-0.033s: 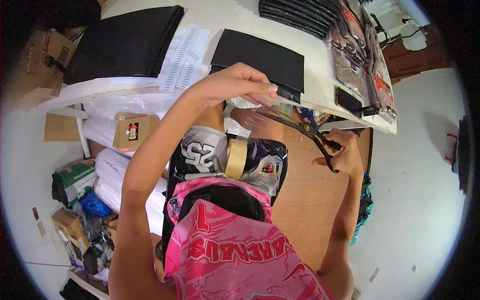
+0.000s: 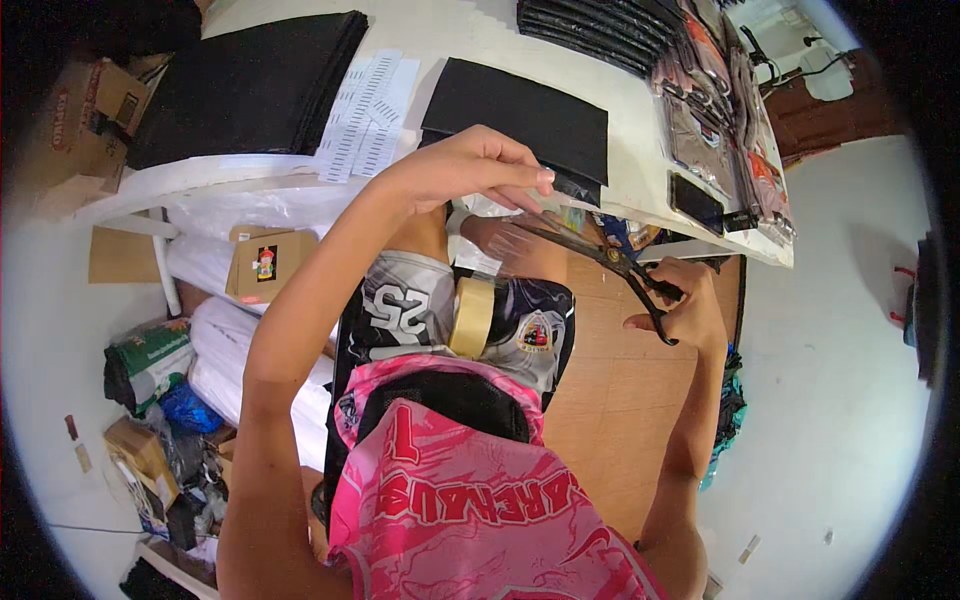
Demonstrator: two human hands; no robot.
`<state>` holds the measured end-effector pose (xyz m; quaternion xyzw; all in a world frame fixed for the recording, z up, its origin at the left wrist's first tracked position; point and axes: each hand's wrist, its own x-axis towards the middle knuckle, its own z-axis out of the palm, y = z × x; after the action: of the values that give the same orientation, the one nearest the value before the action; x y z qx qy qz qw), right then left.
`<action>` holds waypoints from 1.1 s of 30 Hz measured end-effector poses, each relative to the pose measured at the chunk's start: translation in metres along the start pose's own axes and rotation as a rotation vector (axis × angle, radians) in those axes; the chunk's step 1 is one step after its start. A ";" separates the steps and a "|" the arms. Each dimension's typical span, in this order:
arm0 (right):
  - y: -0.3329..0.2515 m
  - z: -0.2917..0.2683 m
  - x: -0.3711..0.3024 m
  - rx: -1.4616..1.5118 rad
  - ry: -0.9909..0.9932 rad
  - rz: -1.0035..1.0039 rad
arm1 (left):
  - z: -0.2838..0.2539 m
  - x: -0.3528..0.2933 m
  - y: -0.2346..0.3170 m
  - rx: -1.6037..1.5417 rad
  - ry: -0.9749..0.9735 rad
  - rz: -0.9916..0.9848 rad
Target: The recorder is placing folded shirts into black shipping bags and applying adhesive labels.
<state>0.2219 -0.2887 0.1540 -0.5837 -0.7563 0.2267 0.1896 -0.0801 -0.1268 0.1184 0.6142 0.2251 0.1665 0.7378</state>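
Observation:
My right hand (image 2: 690,305) has its fingers in the handle loops of black scissors (image 2: 612,257), whose blades point left, toward my other hand. Over the table's front edge my left hand (image 2: 490,170) is bent at the wrist, thumb and fingers pinched together just above the blade tips. What it pinches is too small to tell; a streaky clear film (image 2: 508,252) shows below it. A roll of yellowish tape (image 2: 473,318) rests on my lap between my thighs. Right behind my left hand lies a folded black sheet or bag (image 2: 520,110) on the table.
The white table (image 2: 640,185) bears a black stack (image 2: 250,85), label sheets (image 2: 370,115), a phone (image 2: 696,203), and packed garments (image 2: 700,130) beside black bags (image 2: 600,35). Left of my legs are a cardboard piece (image 2: 270,265), white wrapped rolls (image 2: 235,345) and a green-white bag (image 2: 150,360).

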 end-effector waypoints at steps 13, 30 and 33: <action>0.003 -0.001 -0.002 -0.085 -0.003 -0.039 | -0.003 0.002 -0.006 0.079 0.021 -0.015; 0.009 0.001 0.008 -0.110 -0.042 -0.090 | -0.006 0.013 -0.006 0.031 0.012 -0.016; 0.009 0.001 0.008 -0.128 -0.031 -0.092 | -0.005 0.015 -0.007 0.032 0.008 -0.018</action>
<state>0.2261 -0.2789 0.1483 -0.5559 -0.7980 0.1778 0.1503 -0.0705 -0.1159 0.1091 0.6233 0.2365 0.1586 0.7283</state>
